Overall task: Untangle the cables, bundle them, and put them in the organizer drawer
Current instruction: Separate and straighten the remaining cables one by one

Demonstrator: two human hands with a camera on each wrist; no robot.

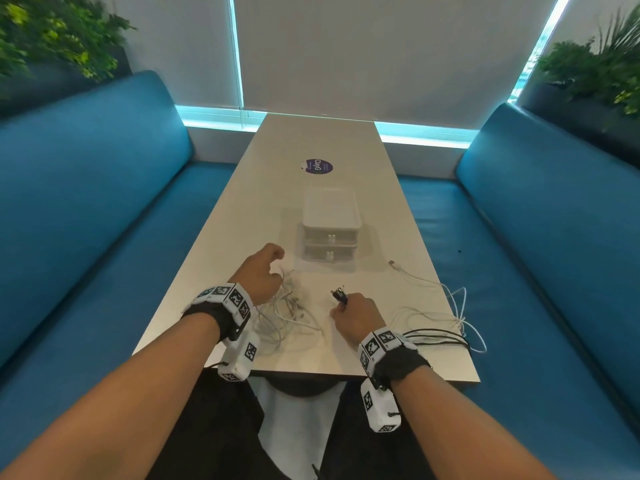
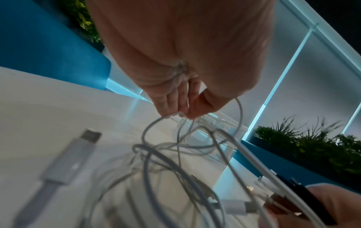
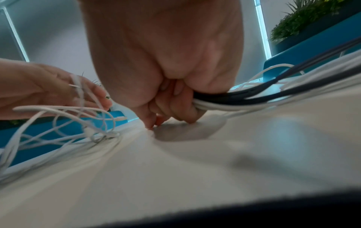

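Note:
A tangle of white cables lies on the pale table near its front edge. My left hand is raised over it and pinches a loop of white cable between thumb and fingers. My right hand rests on the table to the right of the tangle, its fingers curled round a bunch of black and white cables whose plug ends stick out above the fist. Those cables trail off to the right. A clear two-drawer organizer stands behind both hands with its drawers pushed in.
A purple round sticker lies on the table beyond the organizer. Blue padded benches run along both sides. Planters with green plants sit behind the bench backs. White cable loops hang over the table's right edge.

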